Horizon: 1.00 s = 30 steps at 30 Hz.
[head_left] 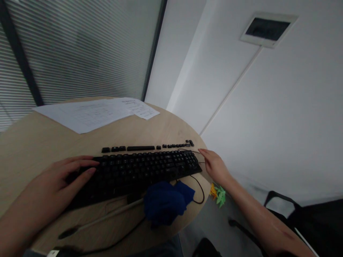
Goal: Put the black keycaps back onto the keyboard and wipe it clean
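Head view: left hand (57, 182) spread on one keyboard (142, 169), right hand (211, 161) pinching one cable (196, 152).

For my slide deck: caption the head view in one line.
Left hand on a keyboard, right hand at a thin cord, loose keycaps lined up behind, blue cloth in front.

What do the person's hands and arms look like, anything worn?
The left hand and right hand are bare: no gloves, rings or watch visible. No sleeve shows on the right forearm or the visible part of the left forearm.
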{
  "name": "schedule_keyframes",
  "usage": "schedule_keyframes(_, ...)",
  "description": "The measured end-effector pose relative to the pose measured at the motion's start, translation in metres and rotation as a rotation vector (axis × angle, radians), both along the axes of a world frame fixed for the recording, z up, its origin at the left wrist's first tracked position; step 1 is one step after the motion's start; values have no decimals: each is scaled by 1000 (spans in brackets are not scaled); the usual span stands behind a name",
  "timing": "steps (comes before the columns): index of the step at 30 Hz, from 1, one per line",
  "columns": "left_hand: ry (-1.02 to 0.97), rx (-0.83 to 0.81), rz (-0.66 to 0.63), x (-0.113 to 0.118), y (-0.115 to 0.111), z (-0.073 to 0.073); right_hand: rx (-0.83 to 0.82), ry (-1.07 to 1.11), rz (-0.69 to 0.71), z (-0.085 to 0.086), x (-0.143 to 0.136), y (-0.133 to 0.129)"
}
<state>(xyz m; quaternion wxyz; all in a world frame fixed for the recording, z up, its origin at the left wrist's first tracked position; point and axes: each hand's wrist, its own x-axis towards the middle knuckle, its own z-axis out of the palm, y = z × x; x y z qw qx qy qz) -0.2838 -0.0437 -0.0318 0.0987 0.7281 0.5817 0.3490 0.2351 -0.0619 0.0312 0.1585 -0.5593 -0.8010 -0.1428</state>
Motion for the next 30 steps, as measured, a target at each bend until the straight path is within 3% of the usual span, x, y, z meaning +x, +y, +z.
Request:
schedule_keyframes(3,-65,-44,-31,1,-2,5,-48,-23,-80,20,16,39)
schedule_keyframes(6,-101,-62,-17,3,-3,10,-188,-72,-168,29,24,88)
schedule_keyframes(10,-117,-84,-8,9,-6,19,-262,-89,-200,26,24,146)
schedule_keyframes(14,-137,-77,3,13,-13,29,-342,-115,-209,20,18,179)
schedule_keyframes(19,-146,-62,5,16,-17,34,-380,-145,-218,14,13,193)
schedule_keyframes(24,-157,-75,4,14,-16,30,-396,-152,-230,12,3,196)
schedule_keyframes(27,-145,-88,12,12,-13,25,-374,-127,-222,23,0,187)
schedule_keyframes(30,-118,-96,8,9,-10,19,-351,-93,-167,41,3,160)
